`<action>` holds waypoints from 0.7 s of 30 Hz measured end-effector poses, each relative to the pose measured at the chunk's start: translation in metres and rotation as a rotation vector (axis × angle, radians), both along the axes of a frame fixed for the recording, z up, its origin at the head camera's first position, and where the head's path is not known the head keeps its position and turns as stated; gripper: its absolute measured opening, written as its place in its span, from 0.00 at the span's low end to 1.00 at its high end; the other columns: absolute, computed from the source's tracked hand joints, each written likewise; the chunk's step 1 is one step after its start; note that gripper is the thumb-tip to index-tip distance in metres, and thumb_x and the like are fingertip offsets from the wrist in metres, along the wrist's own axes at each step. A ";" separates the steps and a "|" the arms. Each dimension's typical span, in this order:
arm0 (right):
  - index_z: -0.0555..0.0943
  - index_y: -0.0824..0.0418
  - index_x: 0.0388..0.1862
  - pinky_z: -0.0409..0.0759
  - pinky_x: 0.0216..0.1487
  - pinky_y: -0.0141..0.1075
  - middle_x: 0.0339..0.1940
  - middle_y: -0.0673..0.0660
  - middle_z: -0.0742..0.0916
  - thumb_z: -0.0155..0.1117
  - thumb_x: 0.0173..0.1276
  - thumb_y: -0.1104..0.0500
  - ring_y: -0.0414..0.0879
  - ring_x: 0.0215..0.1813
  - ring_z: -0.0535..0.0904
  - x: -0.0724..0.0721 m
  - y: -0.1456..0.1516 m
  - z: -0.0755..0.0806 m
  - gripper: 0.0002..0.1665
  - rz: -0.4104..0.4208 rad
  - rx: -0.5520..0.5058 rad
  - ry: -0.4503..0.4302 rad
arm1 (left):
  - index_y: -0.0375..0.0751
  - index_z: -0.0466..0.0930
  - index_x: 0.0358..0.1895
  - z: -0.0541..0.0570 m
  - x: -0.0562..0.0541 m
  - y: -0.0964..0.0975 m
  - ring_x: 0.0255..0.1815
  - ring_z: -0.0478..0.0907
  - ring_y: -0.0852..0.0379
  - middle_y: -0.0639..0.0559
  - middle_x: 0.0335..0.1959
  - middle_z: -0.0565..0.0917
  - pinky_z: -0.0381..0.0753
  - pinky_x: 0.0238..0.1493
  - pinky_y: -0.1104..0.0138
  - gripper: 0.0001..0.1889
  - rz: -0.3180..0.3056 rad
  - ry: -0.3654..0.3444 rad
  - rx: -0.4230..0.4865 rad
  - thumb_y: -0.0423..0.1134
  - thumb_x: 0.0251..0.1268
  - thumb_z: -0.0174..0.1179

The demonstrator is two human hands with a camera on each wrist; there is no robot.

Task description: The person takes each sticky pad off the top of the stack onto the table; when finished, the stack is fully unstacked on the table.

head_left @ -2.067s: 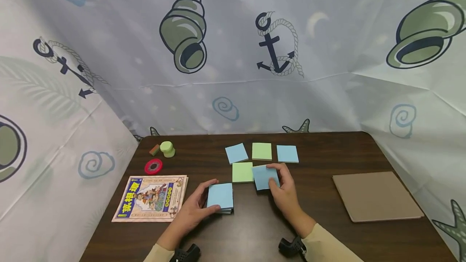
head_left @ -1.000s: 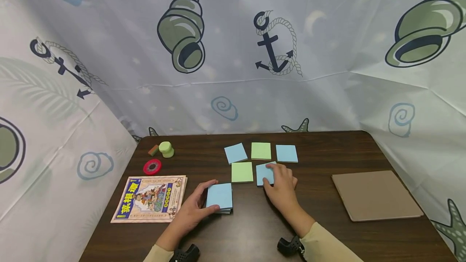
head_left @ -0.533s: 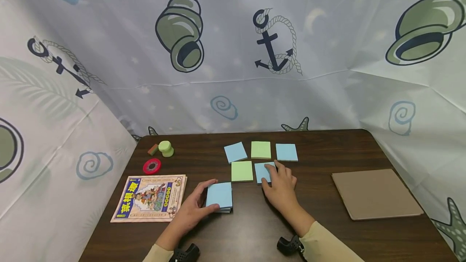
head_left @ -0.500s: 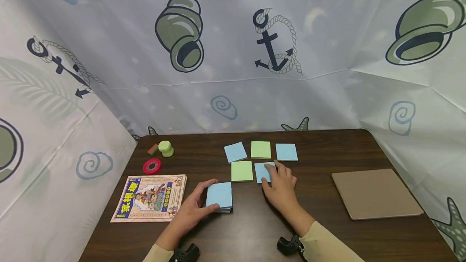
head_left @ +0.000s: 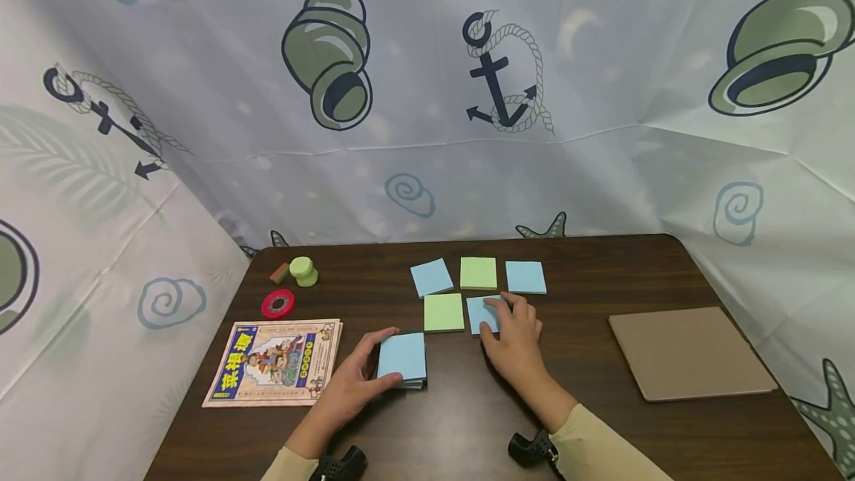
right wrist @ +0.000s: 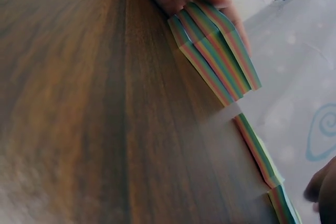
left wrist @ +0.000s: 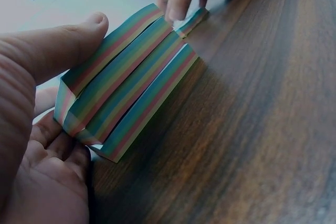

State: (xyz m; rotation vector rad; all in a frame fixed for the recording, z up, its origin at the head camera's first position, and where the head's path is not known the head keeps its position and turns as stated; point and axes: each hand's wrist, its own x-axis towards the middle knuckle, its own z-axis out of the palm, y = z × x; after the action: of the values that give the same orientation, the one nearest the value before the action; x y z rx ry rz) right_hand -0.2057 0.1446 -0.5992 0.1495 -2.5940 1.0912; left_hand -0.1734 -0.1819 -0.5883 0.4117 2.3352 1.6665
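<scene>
Left hand: the left hand [head_left: 352, 386] grips a stack of square pads [head_left: 402, 357], thumb at the near edge and fingers along the far left side.
Stack in the grip: its left part sits between thumb and fingers, while its right part juts out past them; the top sheet is blue.
Stack edges: the left wrist view shows striped sides in several layers, slightly out of line, with thin gaps between.
Right hand: the right hand [head_left: 518, 344] has its fingers bent over a blue pad [head_left: 481, 314], the thumb at its near right corner and a fingertip towards the far edge; whether they pinch it or merely touch it cannot be told.
Blue pad under the fingers: it lies just right of the front green pad [head_left: 444, 313], its right part covered by the hand.
Back row: a tilted blue square [head_left: 431, 277], a light green square [head_left: 478, 273] and a straighter blue square [head_left: 525, 277], left to right.
Left of table: a colourful booklet [head_left: 274, 364], with a red ring [head_left: 277, 304] and a pale green knob [head_left: 303, 272] behind it.
Right of table: a flat brown board [head_left: 691, 353].
</scene>
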 end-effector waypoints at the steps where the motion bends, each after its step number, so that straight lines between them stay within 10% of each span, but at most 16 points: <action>1: 0.83 0.59 0.66 0.63 0.64 0.58 0.72 0.68 0.76 0.73 0.73 0.60 0.65 0.71 0.68 0.000 0.000 0.001 0.24 0.008 -0.025 0.023 | 0.54 0.63 0.84 0.000 0.000 0.000 0.77 0.68 0.46 0.51 0.83 0.67 0.67 0.71 0.83 0.43 0.001 0.000 0.002 0.45 0.70 0.76; 12: 0.85 0.59 0.61 0.81 0.43 0.34 0.50 0.57 0.83 0.67 0.73 0.71 0.48 0.47 0.81 0.003 -0.008 0.006 0.20 0.135 -0.291 0.182 | 0.56 0.64 0.84 0.001 -0.002 0.000 0.79 0.67 0.49 0.54 0.84 0.68 0.67 0.82 0.67 0.45 0.019 0.022 -0.037 0.48 0.68 0.78; 21: 0.79 0.65 0.67 0.82 0.36 0.31 0.45 0.63 0.84 0.64 0.79 0.69 0.49 0.34 0.81 0.020 -0.027 0.007 0.20 0.337 -0.553 -0.030 | 0.55 0.61 0.85 0.000 0.000 0.000 0.83 0.65 0.49 0.53 0.85 0.67 0.61 0.85 0.49 0.46 0.011 0.018 -0.030 0.48 0.69 0.77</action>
State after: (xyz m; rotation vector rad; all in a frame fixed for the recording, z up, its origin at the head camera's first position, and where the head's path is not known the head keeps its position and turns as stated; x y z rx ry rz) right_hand -0.1858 0.1180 -0.5923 0.4474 -2.2332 1.8923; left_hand -0.1733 -0.1824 -0.5881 0.4102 2.3767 1.6369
